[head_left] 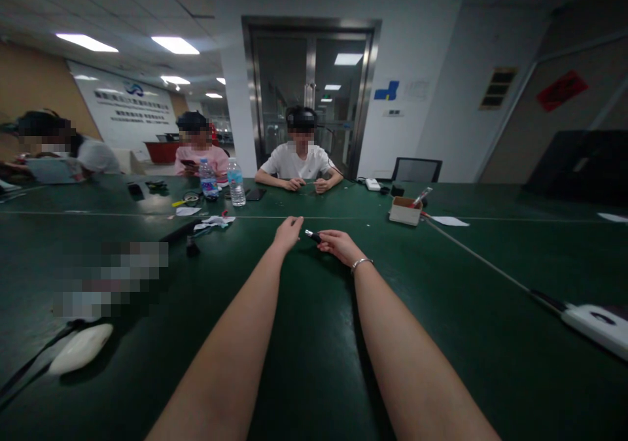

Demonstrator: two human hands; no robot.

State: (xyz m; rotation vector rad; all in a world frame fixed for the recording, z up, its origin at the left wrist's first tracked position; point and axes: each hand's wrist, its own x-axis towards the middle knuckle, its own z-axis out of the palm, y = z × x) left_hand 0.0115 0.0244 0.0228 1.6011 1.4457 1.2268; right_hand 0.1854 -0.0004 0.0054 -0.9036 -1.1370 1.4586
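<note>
Above the green table (314, 336), my right hand (341, 246) is closed on a small black object with a shiny metal end (313, 236). That metal end points left, toward my other hand; the object's exact kind is too small to make out. A silvery bracelet (362, 264) circles my right wrist. My left hand (288, 233) is just left of the metal end, apart from it. Its fingers are curled together, and whatever may be between them is hidden.
Across the table sits a person in white (300, 159). Two bottles, one of them a clear water bottle (236, 184), stand at the far left. A small box (405, 212) holds a pen-like item. A white device (596, 328) lies right, a white rounded object (81, 349) left.
</note>
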